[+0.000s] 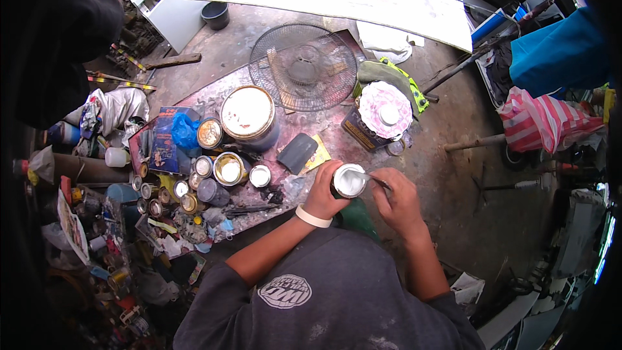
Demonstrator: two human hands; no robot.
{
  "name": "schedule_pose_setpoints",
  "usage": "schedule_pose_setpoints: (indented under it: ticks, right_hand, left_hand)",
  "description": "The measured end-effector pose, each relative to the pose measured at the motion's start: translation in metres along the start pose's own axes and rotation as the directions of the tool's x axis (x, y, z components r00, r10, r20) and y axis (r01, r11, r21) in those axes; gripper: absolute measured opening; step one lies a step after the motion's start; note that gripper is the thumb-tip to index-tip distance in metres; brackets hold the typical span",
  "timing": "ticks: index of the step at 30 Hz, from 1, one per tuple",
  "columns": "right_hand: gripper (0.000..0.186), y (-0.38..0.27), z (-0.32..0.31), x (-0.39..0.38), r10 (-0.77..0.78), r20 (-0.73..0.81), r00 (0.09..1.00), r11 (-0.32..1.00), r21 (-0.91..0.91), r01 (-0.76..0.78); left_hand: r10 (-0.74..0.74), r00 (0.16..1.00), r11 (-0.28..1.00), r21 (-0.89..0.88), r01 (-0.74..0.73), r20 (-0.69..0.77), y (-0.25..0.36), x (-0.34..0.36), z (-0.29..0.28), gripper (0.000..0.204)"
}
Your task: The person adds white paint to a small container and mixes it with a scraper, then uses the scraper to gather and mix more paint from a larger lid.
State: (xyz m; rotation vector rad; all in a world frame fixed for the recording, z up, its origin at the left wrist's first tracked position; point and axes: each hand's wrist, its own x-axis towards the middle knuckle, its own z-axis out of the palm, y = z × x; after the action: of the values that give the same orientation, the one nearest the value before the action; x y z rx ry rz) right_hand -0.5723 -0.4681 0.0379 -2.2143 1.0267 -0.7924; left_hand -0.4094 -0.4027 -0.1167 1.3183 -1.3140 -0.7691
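Observation:
My left hand [322, 192] is wrapped around a small round can [349, 181] with a white lid, held in front of my chest. A white band sits on that wrist. My right hand [400, 199] grips a thin dark tool [376, 180] whose tip rests at the can's right rim. Both hands hover over the near edge of a low, stained board [295, 210] crowded with paint tins.
On the board stand a large white-lidded tin [247, 113], several small open and shut cans [214, 172], and a dark scraper [297, 152]. A fan grille [303, 67] lies behind, a spattered tin [385, 111] to the right. Clutter fills the left; a striped bag [547, 120] sits right.

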Motion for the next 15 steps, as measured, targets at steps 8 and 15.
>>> schedule_pose_setpoints:
  ticks: [8, 15]
  right_hand:
    - [0.024, 0.002, -0.007, 0.004, -0.069, 0.11, 0.992, 0.998, 0.007, 0.068]
    - [0.024, 0.001, -0.016, 0.01, -0.039, 0.169, 0.985, 0.998, -0.042, 0.047]
  left_hand:
    - [0.033, 0.999, 0.999, 0.003, -0.034, 0.039, -0.002, 0.002, -0.007, 0.086]
    - [0.036, 0.994, 0.999, 0.009, -0.037, 0.101, -0.004, 0.001, -0.011, 0.087]
